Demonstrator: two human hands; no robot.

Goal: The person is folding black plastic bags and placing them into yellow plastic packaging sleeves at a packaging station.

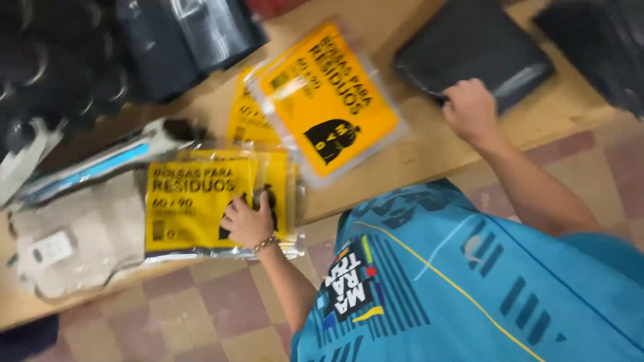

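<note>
My left hand point(247, 221) rests flat on a stack of clear plastic packets with yellow labels point(191, 204) near the wooden table's front edge; a bracelet is on that wrist. My right hand point(469, 107) grips the near edge of a flat stack of folded black bags point(473, 43) at the upper right. Between my hands lies another yellow-labelled packet point(329, 100), tilted, on top of a second one point(245, 121).
The wooden table point(429, 151) also carries black bags point(181, 40) at the upper left, a clear packet with a blue stripe point(87, 171) and a beige fabric piece with a tag point(74, 234) at the left. Checkered floor tiles point(201, 315) lie below the table edge.
</note>
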